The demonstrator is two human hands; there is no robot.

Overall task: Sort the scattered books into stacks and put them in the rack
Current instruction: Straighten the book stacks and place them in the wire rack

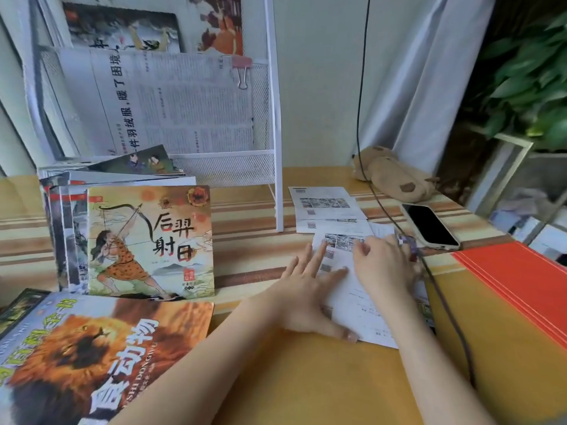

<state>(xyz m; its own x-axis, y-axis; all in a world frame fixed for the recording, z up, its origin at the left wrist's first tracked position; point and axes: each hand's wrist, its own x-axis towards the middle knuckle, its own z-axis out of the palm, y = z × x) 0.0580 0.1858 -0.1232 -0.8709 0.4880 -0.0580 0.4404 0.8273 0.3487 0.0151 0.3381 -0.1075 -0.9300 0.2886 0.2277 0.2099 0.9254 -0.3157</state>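
pressing down, the left hand (306, 289) lies spread flat on a thin white booklet with small printed pictures (352, 289) on the yellow striped bench (251, 237); the right hand (383, 265) curls over its upper part, grip unclear. looks light, floppy, likely slippery, so pinch an edge. more like it lie just beyond, near the white mesh rack (227, 167).

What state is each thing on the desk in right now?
Left hand: flat, fingers spread, pressing the paper sheets.
Right hand: fingers curled over the same sheets.
Archer book: propped upright against a stack.
Lion book: lying flat.
Rack: holds newspapers.
Phone: screen dark, face up.
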